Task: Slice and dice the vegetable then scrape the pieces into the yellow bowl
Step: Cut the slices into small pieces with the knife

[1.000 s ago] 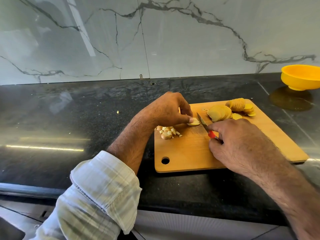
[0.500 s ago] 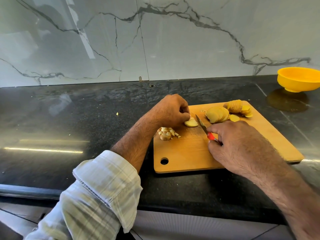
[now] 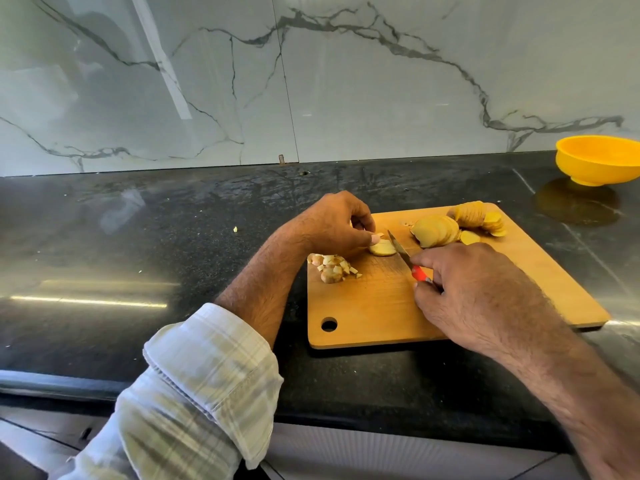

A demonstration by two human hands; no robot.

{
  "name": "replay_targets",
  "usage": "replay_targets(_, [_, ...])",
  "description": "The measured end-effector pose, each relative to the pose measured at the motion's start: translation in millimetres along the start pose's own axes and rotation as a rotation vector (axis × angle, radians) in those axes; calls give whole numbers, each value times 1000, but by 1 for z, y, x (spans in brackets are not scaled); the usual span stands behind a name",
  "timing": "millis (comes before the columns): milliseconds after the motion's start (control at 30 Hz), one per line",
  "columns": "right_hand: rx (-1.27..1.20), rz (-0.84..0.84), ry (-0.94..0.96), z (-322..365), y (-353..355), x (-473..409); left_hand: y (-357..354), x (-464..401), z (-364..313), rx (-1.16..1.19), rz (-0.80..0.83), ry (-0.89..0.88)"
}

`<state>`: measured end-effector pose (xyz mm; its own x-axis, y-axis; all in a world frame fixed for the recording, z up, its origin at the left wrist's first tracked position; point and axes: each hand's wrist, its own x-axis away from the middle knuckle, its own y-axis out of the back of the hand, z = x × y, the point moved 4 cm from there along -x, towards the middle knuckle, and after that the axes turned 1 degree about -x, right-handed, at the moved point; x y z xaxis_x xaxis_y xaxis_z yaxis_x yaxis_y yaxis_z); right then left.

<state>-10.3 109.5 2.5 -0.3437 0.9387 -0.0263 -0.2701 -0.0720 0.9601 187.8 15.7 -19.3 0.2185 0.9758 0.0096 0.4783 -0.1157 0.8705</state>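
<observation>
From the head view, the left hand (image 3: 332, 221) is pinching a small stack of slices (image 3: 382, 247) near the cutting board (image 3: 374, 306)'s far-left corner. The right hand (image 3: 474, 292), nearer the front edge, is curling round the knife (image 3: 405, 256). Its blade is lying just right of the stack, tip pointing toward the far edge, so the next cut likely falls there.

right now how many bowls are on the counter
1. The yellow bowl stands at the far right of the counter, beyond the cutting board, cut off by the frame edge. Others may sit out of view.
</observation>
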Motion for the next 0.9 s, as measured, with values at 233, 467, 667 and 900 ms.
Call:
replay_targets(233, [-16, -16, -14, -7, -1, 0, -1, 0, -1, 32, 27, -14])
replay_targets(467, [24, -37, 42, 3, -4, 3, 0, 3, -4, -8, 45, -32])
replay_targets(667, [54, -52, 53, 7, -4, -1, 1, 2, -3, -25, 44, -43])
replay_targets(900, [79, 28, 49, 11, -11, -10, -1, -2, -2, -2, 34, -25])
